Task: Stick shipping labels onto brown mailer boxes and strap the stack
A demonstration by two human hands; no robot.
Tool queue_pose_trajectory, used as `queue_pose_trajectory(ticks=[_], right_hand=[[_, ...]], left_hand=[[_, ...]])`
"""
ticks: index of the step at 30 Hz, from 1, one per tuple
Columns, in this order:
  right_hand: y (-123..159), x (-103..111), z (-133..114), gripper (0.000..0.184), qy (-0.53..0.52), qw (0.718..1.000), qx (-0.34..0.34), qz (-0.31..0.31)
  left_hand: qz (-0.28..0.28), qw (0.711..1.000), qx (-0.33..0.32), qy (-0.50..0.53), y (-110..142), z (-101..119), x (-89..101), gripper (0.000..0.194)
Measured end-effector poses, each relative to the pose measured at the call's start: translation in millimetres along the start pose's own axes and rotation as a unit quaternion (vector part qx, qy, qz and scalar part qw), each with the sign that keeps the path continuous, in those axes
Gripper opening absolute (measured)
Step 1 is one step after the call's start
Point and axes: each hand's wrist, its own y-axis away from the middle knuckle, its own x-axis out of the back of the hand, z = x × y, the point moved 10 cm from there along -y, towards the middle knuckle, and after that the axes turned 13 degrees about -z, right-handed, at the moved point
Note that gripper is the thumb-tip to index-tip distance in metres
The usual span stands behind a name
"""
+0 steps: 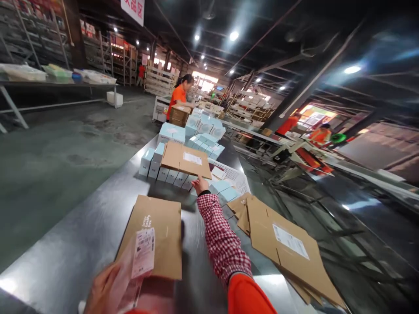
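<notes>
Right hand (200, 186) reached far forward, fingers drawn close on the near edge of the upper carton (171, 158), by its right corner; grip looked narrow, a pinch, probably because the flat cardboard was thin and only its rim was within easy reach. That carton lay on the tops of the light-blue boxes (153, 168), whose even row made a kind of level shelf; its white label (192, 158) faced up, so readable from above.

Left hand (102, 285), low in view and blurred, was closed around the label sheets (143, 255), pinkish, see-through in part; bunched at one end, likely so the printed face hung free over the cardboard. Behind them, the near carton (167, 235), flat, on or just above the bench (94, 226); cannot tell which, nor whether left fingers also touched it.

On the right, the carton stack (265, 224) was fanned out with a label up on top, beside the right sleeve, handy to that arm. White basket (240, 178) sat just beyond the stack, next to the blue boxes. Across the far end of the bench, a co-worker in orange (178, 96) stood near more brown cardboard (179, 114).
</notes>
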Motion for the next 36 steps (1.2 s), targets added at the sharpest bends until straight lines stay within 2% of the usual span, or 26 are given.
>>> queue_pose_trajectory(ticks=[2,4,5,6,7,8,9,12,13,16,18,21,24,27,30,32,34,36], right_hand=[[36.8,-31.2,37.1,0.036,0.005,0.996,-0.056,-0.065],[84.8,-82.3,76.1,0.042,0.005,0.967,-0.127,-0.221],[115.7,-115.6,94.9,0.045,0.004,0.923,-0.170,-0.345],[145.9,-140.6,109.8,0.048,0.004,0.875,-0.203,-0.440],[171.1,-157.8,121.0,0.049,0.004,0.832,-0.226,-0.507],[186.3,-167.0,128.8,0.049,0.004,0.811,-0.237,-0.534],[190.8,-169.6,133.9,0.048,0.003,0.818,-0.237,-0.524],[189.1,-162.8,137.7,0.048,-0.002,0.869,-0.211,-0.447],[192.4,-161.4,137.0,0.049,-0.002,0.875,-0.205,-0.439],[213.5,-163.1,131.5,0.050,0.022,0.867,-0.189,-0.461],[228.8,-164.7,126.6,0.048,0.054,0.862,-0.173,-0.474],[245.4,-167.4,120.9,0.042,0.109,0.862,-0.128,-0.479],[244.2,-163.6,122.4,0.038,0.141,0.880,-0.081,-0.445],[212.2,-139.4,128.3,0.041,0.130,0.922,-0.074,-0.356],[154.1,-90.1,121.9,0.046,0.167,0.961,-0.063,-0.210],[118.1,-64.7,114.6,0.041,0.205,0.966,-0.049,-0.153],[92.7,-58.3,116.1,0.033,0.232,0.958,-0.049,-0.161],[80.5,-66.1,126.8,0.033,0.264,0.942,-0.061,-0.198]], left_hand=[[0.020,1.000,0.022,-0.003,4.3,-0.6,4.7,0.068],[0.023,0.999,0.038,-0.005,5.4,-1.6,6.3,0.072],[0.021,0.999,0.042,-0.007,4.8,-1.8,6.3,0.073],[0.015,0.999,0.044,-0.009,3.7,-1.6,5.8,0.074],[0.006,0.999,0.042,-0.010,2.4,-0.8,4.9,0.074],[-0.005,0.999,0.038,-0.012,1.1,0.3,4.1,0.073],[-0.019,0.999,0.033,-0.015,0.2,1.6,3.8,0.070],[-0.056,0.998,0.023,0.002,2.1,5.7,10.4,0.066],[-0.068,0.997,0.020,0.013,4.3,8.2,14.7,0.068],[-0.129,0.991,0.012,0.019,11.1,24.7,21.2,0.081],[-0.147,0.989,0.014,0.000,12.0,39.1,20.0,0.089],[-0.124,0.991,0.021,0.034,4.5,56.5,5.0,0.086],[-0.097,0.994,0.032,0.045,-5.0,60.1,-17.7,0.061],[-0.059,0.998,0.029,-0.025,-6.5,52.6,-20.1,0.049],[-0.103,0.990,0.014,-0.096,-0.4,35.7,-19.4,0.047],[-0.139,0.978,0.003,-0.155,5.7,23.2,-18.0,0.044],[-0.164,0.964,-0.025,-0.210,10.3,15.6,-19.7,0.039],[-0.176,0.952,-0.071,-0.241,11.5,12.9,-27.1,0.036]])
